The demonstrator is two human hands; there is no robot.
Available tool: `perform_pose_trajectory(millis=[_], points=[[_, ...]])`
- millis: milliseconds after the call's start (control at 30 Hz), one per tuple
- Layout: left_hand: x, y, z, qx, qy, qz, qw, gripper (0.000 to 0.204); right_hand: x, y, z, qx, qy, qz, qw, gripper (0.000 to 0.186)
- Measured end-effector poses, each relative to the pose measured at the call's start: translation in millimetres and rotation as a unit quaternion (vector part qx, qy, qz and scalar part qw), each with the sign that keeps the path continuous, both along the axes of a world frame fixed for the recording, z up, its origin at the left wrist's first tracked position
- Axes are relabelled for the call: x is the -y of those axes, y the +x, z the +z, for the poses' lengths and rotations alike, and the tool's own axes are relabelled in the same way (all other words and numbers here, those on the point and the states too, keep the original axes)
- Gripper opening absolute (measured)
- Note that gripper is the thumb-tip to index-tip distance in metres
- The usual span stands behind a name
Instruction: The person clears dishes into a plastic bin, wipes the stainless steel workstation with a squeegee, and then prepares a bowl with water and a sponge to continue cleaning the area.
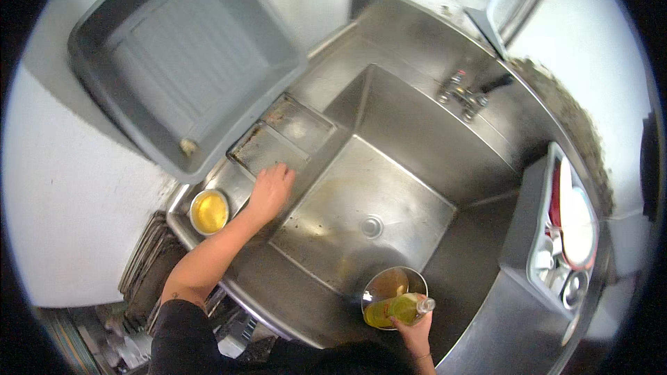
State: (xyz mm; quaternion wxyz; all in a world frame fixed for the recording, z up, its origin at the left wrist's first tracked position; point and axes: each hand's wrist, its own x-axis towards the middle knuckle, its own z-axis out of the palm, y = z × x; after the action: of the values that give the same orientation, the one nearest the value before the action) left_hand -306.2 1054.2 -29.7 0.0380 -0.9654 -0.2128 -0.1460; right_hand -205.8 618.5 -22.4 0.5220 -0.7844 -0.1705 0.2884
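In my right hand (pixel 415 330) is a clear bottle (pixel 401 309) of yellow-green liquid. It lies tilted over a round metal pot (pixel 381 283) near the front of the sink, its neck toward the right, and it hides part of the pot. My left hand (pixel 272 191) hovers at the left edge of the steel sink basin (pixel 347 198), beside a metal mesh filter (pixel 267 149). Its fingers are curled together, and nothing shows in them. A small bowl of yellow liquid (pixel 209 212) stands on the ledge left of that forearm.
A big grey plastic tub (pixel 260 48) leans at the back left with a small pale scrap inside. Faucet taps (pixel 462 96) rise from the back wall. On the right, a grey bin (pixel 522 236) holds several dishes and utensils. The drain (pixel 372 226) sits in the basin floor.
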Motion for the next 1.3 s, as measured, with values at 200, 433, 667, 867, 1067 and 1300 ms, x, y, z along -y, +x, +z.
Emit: perform_pose_trajectory(millis=[200, 433, 667, 867, 1067, 1300], points=[[-53, 158, -27, -0.008, 0.084, 0.01, 0.996, 0.017, 6, -4, 7, 0.085, 0.0, 0.012, 0.996, 0.073], [-84, 302, -25, -0.061, 0.045, 0.096, 0.992, 0.017, -1, -1, 11, 0.043, 0.03, -0.008, 0.999, 0.081], [-76, 316, -6, 0.037, -0.065, 0.145, 0.987, 0.032, -31, 22, 6, 0.029, 0.006, 0.044, 0.999, 0.08], [9, 122, 12, 0.135, -0.316, 0.259, 0.903, 0.043, -145, 52, 47, 0.051, 0.163, 0.102, 0.98, 0.078], [96, -69, 54, 0.15, -0.349, 0.321, 0.868, 0.022, -313, 18, 89, 0.178, 0.272, 0.235, 0.916, 0.072], [163, -141, 34, 0.195, -0.383, 0.311, 0.848, 0.019, -422, -79, 87, 0.119, 0.257, 0.317, 0.905, 0.076]])
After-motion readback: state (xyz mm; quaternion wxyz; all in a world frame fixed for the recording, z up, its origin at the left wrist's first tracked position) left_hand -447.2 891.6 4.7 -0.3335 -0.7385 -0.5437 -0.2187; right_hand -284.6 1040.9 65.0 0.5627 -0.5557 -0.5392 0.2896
